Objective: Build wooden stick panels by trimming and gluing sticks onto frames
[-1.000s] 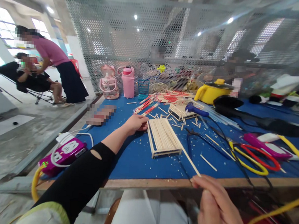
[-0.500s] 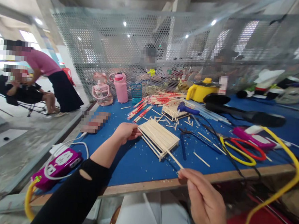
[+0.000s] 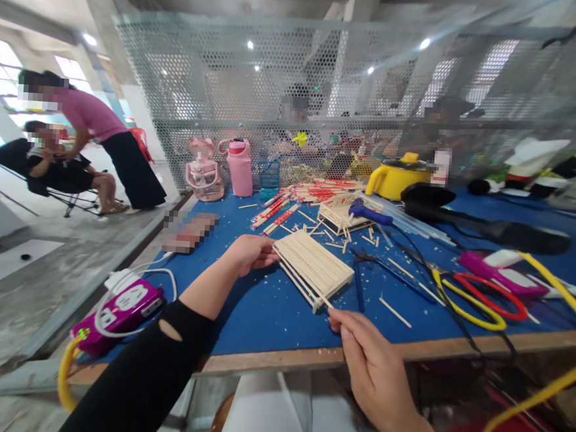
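Note:
A small slatted structure of pale wooden sticks (image 3: 312,260) rests on the blue tabletop in front of me. My left hand (image 3: 253,256) grips its left corner with fingers closed. Pinched in my right hand (image 3: 374,360) is a thin wooden stick (image 3: 326,303), whose far part lies against the near edge of the structure. My fingertips are just off its near right corner. Behind it stands a second stick structure (image 3: 334,220) beside a blue glue gun (image 3: 372,212). Blue-handled pliers (image 3: 395,271) lie to the right.
Loose sticks and red-wrapped chopsticks (image 3: 314,191) lie behind the work. A pink bottle (image 3: 241,166), a yellow pot (image 3: 402,178) and a perforated screen (image 3: 228,87) line the back. Yellow and red handles (image 3: 489,299) and purple power strips (image 3: 118,313) flank the work. Two people are at far left.
My right hand has moved left and slightly forward, closer to the structure, so less of the stick sticks out. My left hand keeps its hold. The whole view has shifted slightly.

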Tool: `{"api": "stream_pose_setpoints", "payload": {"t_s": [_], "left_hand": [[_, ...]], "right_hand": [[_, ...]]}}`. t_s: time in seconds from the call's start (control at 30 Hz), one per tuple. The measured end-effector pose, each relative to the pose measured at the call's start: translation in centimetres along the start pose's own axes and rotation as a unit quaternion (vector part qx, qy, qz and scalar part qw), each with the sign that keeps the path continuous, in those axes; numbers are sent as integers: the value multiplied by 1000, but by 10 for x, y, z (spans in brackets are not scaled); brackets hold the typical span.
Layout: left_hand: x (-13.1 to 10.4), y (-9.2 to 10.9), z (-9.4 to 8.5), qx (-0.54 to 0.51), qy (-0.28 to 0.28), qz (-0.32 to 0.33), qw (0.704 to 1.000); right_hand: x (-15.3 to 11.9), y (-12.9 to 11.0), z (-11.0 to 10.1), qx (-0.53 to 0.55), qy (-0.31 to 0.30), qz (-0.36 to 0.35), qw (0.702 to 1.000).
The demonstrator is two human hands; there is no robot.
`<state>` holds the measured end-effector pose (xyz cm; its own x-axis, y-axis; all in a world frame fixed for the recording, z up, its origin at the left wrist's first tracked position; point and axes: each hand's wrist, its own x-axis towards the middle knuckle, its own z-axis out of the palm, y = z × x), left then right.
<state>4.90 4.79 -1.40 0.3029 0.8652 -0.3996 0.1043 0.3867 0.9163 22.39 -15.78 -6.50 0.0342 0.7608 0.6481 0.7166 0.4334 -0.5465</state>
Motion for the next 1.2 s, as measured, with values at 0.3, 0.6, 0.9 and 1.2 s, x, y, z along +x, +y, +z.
{"api": "stream_pose_setpoints", "payload": {"t_s": [0.3,0.6,0.9,1.2], "left_hand": [[-5,2,1,-12,-4,4,1000],[-1,1,0,-33,3,1,999],[-7,3,3,-31,1,2,1000],[-7,1,4,-20,2,4,1000]], "right_hand": [[8,-3,-2,6,-25,66,998],[9,-7,0,-66,5,7,998],[14,-9,4,-71,-7,-1,997],[18,-13,5,-36,-7,61,997]]}}
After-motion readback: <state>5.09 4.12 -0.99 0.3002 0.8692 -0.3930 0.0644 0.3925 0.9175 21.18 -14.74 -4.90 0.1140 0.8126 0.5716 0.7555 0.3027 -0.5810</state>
